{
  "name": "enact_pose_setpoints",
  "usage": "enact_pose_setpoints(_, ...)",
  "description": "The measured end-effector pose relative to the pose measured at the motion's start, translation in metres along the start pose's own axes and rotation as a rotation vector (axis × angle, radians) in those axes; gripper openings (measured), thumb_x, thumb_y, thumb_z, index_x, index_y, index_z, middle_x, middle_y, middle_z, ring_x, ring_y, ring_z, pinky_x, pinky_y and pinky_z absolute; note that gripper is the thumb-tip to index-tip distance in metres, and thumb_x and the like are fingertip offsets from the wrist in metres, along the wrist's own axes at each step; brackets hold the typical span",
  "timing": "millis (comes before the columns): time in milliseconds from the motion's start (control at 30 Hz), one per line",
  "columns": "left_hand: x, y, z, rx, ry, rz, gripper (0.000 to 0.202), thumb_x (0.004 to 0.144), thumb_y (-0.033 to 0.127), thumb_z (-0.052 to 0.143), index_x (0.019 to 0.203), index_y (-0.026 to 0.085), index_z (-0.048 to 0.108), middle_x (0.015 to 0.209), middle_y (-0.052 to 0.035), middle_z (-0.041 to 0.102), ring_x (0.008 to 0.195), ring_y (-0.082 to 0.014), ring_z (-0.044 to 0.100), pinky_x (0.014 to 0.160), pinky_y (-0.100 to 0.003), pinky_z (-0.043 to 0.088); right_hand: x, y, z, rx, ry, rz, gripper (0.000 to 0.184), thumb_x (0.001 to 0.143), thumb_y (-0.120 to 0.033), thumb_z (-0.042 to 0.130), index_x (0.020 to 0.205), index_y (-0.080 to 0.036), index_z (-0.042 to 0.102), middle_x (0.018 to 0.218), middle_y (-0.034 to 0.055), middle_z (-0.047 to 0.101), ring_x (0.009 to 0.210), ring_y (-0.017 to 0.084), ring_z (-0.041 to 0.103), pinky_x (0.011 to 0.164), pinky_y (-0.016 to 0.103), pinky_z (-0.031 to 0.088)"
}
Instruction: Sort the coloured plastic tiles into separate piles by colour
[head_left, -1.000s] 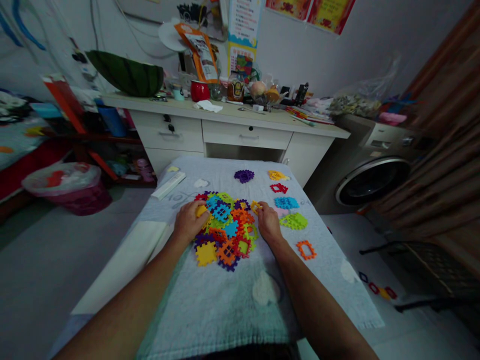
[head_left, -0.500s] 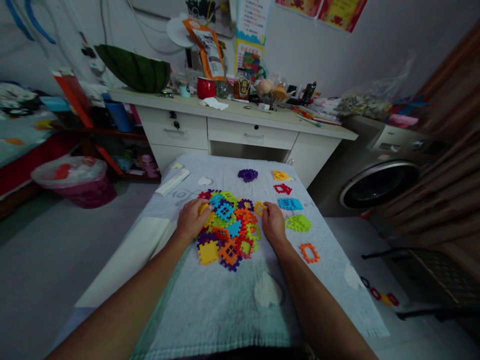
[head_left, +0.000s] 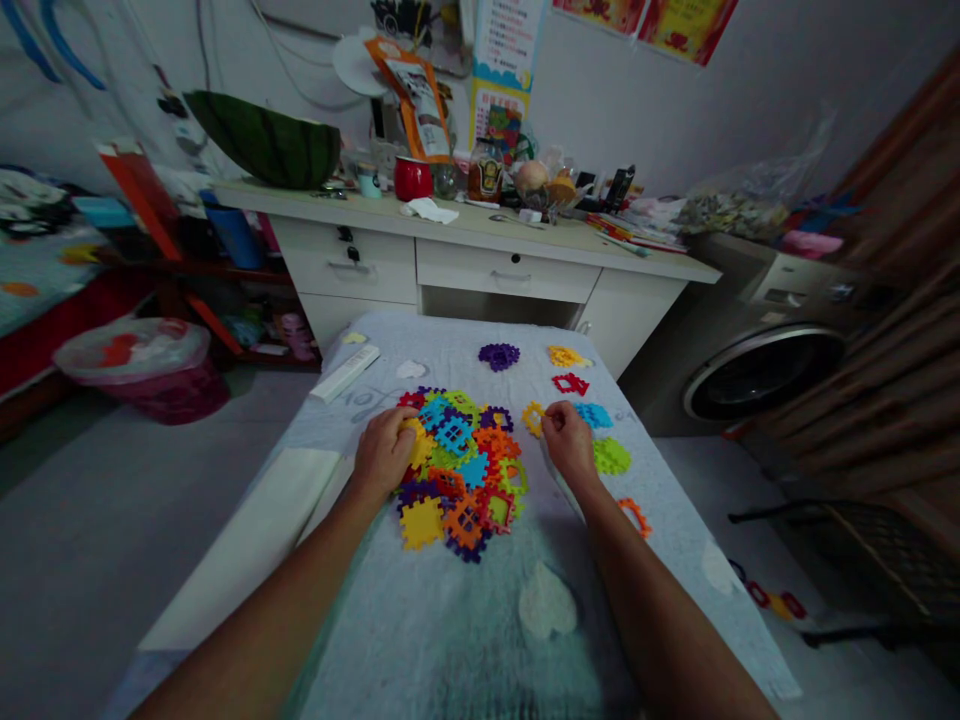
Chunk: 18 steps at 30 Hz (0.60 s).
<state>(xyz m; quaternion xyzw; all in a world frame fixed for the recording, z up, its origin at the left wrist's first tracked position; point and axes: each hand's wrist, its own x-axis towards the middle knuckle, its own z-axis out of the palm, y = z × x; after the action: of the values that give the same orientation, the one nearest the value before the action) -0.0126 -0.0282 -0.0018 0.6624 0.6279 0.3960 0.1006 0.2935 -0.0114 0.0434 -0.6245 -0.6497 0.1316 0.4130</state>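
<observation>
A heap of interlocking plastic building tiles [head_left: 474, 470] in several colours lies mid-table. At its left side my left hand [head_left: 382, 452] has its fingers closed at the edge of a yellow tile [head_left: 420, 444]; the fingertips are partly hidden. Right of the heap, my right hand [head_left: 568, 442] pinches a yellow frame tile [head_left: 533, 418] with an open middle. Sorted by colour beyond that hand are purple tiles [head_left: 499, 356], yellow tiles [head_left: 564, 356], red tiles [head_left: 571, 384], blue tiles [head_left: 595, 415], green tiles [head_left: 612, 456] and an orange frame tile [head_left: 635, 516], partly covered by my forearm.
A pale cloth [head_left: 480, 620] covers the table. A white box [head_left: 345, 373] lies at its far left. Behind stands a desk [head_left: 506, 272] with a watermelon piece [head_left: 274, 145] and jars. A washing machine [head_left: 739, 340] is at right, a pink bin [head_left: 142, 370] at left.
My right hand has moved right with the yellow frame tile, away from the heap and in front of the blue tiles. My left hand stays at the heap's left side. The view has shifted slightly.
</observation>
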Motion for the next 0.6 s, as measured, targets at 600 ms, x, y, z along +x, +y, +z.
enact_pose_setpoints(600, 0.000, 0.003, -0.004, 0.032, -0.025, 0.002, 0.035, 0.082, 0.035, 0.042, 0.105, 0.019, 0.063, 0.112, -0.0089, 0.067, 0.109, -0.0270, 0.059, 0.101, -0.042, 0.042, 0.179, 0.066, 0.027, 0.188, 0.102, 0.389, 0.014, 0.069, -0.011, 0.059, 0.083, -0.014, 0.059, 0.054, -0.0031, 0.056, 0.047, 0.009, 0.056, 0.045, 0.018, 0.045)
